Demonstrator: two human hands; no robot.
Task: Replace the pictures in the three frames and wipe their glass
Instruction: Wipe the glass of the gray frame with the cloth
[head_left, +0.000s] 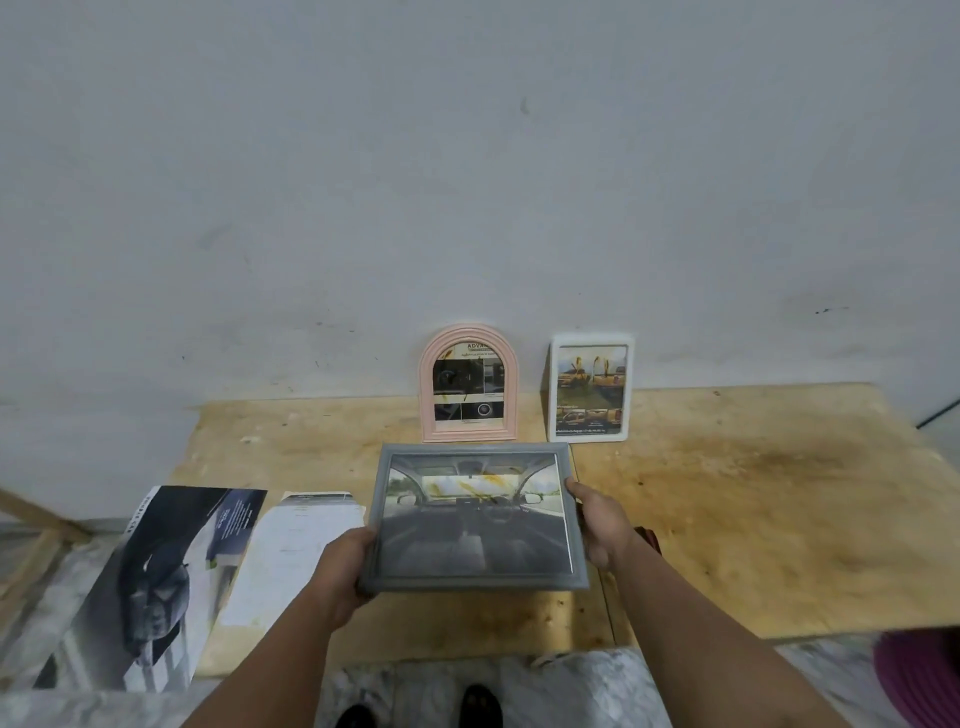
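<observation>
A grey rectangular frame (472, 517) with a car-interior picture is held face up above the low wooden board (753, 519). Yellowish smears mark its glass near the top. My left hand (345, 577) grips its lower left corner and my right hand (597, 525) grips its right edge. Behind it, a pink arched frame (469, 384) and a white rectangular frame (590, 387) stand upright against the wall, both with smeared glass. Two loose prints lie at the left: a dark car picture (150, 582) and a pale sheet (296, 556).
The grey wall (467, 182) rises straight behind the board. A wooden strut (31, 545) crosses at the far left. A purple object (919, 675) sits at the lower right corner. Marble floor (587, 686) and my dark shoes (480, 704) show at the bottom.
</observation>
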